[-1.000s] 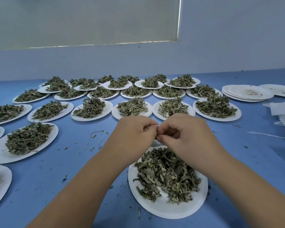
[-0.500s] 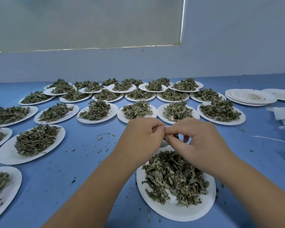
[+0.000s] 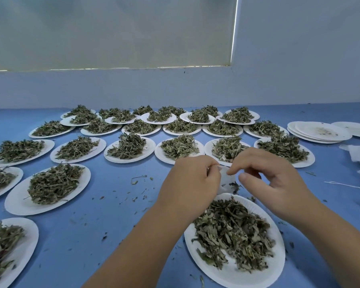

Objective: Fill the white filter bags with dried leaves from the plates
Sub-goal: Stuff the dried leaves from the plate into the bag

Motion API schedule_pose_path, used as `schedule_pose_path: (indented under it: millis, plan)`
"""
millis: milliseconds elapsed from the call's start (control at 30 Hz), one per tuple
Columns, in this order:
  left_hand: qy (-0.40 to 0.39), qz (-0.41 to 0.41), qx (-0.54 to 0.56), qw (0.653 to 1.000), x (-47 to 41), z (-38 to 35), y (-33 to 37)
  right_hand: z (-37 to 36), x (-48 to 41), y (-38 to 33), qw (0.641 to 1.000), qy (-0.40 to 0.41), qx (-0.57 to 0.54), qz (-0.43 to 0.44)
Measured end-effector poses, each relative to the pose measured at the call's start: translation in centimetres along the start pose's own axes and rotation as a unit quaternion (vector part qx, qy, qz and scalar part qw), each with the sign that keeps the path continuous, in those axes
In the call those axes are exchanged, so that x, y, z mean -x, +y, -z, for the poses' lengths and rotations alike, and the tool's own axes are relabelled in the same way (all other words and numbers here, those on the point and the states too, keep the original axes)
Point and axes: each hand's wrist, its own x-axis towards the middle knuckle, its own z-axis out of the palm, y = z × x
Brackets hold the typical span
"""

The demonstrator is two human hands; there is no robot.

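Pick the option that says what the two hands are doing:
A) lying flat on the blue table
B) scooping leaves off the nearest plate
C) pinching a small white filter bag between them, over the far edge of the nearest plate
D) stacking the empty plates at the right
C: the left hand and right hand each pinch the top of the white filter bag, over the far edge of the nearest plate.

One head-worn camera (wide-angle, so edges bow) looks forward and down from behind the left hand (image 3: pixel 190 180) and right hand (image 3: pixel 273 180), both close and central; plates (image 3: pixel 131 161) beyond the hands recede toward the wall (image 3: pixel 175 88).
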Motion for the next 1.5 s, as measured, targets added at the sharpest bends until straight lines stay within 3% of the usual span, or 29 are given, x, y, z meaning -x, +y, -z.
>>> schedule_pose_path:
  millis: [267,433,867,1033,1167,1300,1367,1500]
  plan:
    - [0.024,0.008,0.010,1.000,-0.3,-0.1,-0.2,1.0,-0.1,1.1,0.993,-0.044,-0.068,-0.090]
    - [0.051,0.021,0.046,0.997,-0.5,0.1,-0.7,0.8,0.1,1.4,0.987,-0.114,0.033,-0.108]
    - [0.057,-0.015,0.013,0.998,-0.1,-0.4,-0.5,-0.1,0.3,-0.1,0.997,0.041,0.065,-0.017]
    - [0.049,-0.040,0.004,0.998,0.1,-0.7,-0.1,-1.1,0.4,0.0,0.986,-0.006,0.164,0.015]
    - [0.061,-0.041,0.018,0.997,0.1,-0.6,-0.1,-0.2,0.4,0.1,0.993,-0.050,0.102,0.031]
    - [0.066,-0.034,0.049,0.996,0.1,-0.2,0.1,-0.6,0.5,0.0,0.982,-0.108,0.148,0.041]
    - [0.056,-0.047,0.046,0.996,0.2,-0.2,0.4,-1.0,0.4,-0.1,0.980,-0.109,0.159,0.047]
    - [0.071,-0.077,0.012,0.994,0.4,0.2,0.5,-0.5,0.0,0.1,0.994,-0.074,0.073,0.041]
